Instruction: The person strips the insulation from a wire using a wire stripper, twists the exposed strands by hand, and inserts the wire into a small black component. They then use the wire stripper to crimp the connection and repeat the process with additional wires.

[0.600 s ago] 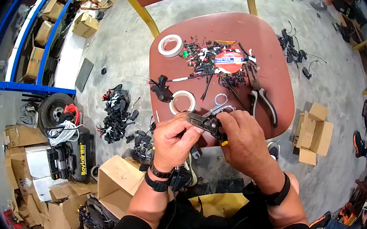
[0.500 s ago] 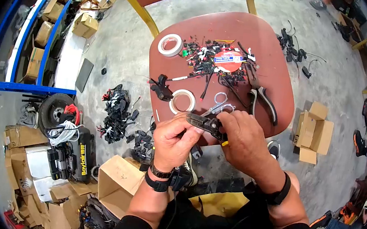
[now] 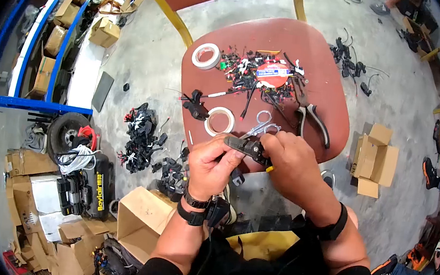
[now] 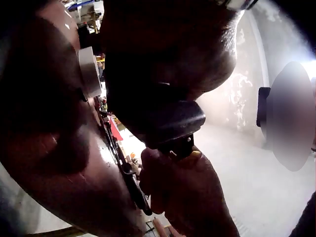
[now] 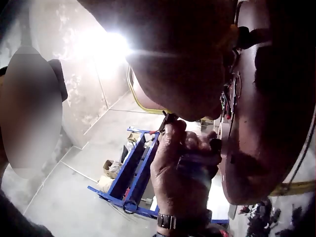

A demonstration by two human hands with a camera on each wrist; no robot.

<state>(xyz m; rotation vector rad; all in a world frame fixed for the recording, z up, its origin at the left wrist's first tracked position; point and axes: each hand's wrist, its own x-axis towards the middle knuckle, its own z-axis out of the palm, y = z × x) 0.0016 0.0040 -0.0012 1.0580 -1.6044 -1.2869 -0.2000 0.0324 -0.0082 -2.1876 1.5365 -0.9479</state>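
Close together at the front edge of the chair seat point(image 3: 327, 57), both hands are on one black, elongated part point(image 3: 242, 144) with a small yellow piece point(image 3: 269, 170) under its right end. My left hand point(image 3: 210, 166) pinches the left end between thumb and fingers. My right hand point(image 3: 294, 165) grips the right end with curled fingers, hiding much of it. The left wrist view shows the dark part point(image 4: 177, 121) from below, in shadow. Just beyond the hands lie scissors point(image 3: 262, 125) and a tape roll point(image 3: 218, 122).
A second tape roll point(image 3: 206, 56), a heap of cut connectors and wires point(image 3: 240, 77), a red round label point(image 3: 272, 74), pliers point(image 3: 316, 125) and a black part point(image 3: 195, 105) lie on the seat. Cardboard boxes point(image 3: 374, 160) and black cabled parts point(image 3: 143, 137) are on the floor.
The head view has shifted slightly, so the chair and its things sit a little differently in it. Both hands keep nearly the same hold on the black part.
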